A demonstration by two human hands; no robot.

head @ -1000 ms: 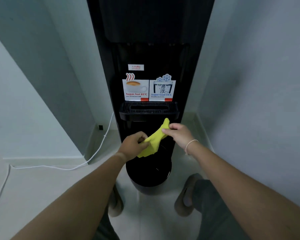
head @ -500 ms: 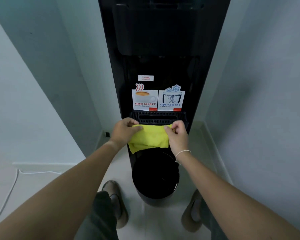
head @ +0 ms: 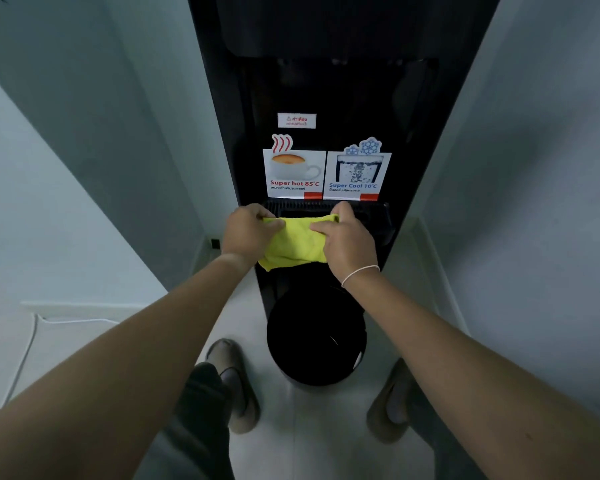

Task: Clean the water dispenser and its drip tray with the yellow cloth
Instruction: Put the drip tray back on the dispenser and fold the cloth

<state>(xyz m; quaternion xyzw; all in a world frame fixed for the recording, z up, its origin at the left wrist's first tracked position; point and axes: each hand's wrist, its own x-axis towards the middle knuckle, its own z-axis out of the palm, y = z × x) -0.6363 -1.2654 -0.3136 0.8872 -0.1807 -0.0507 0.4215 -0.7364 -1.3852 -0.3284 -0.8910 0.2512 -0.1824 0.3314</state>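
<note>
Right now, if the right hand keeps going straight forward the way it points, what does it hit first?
Likely the drip tray. The right hand, gripping the yellow cloth, points at the tray's black grille, with the Super Cool sticker on the dispenser's back panel just beyond. Depth is unclear from one view; fingertips may already touch it.

An indoor corner (home or office unclear): water dispenser (head: pixel 329 98) between plain walls (head: pixel 84 116)

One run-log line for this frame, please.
stage: cloth at tray | left hand: holds yellow cloth | right hand: holds cloth | black slotted drip tray: partly covered
</note>
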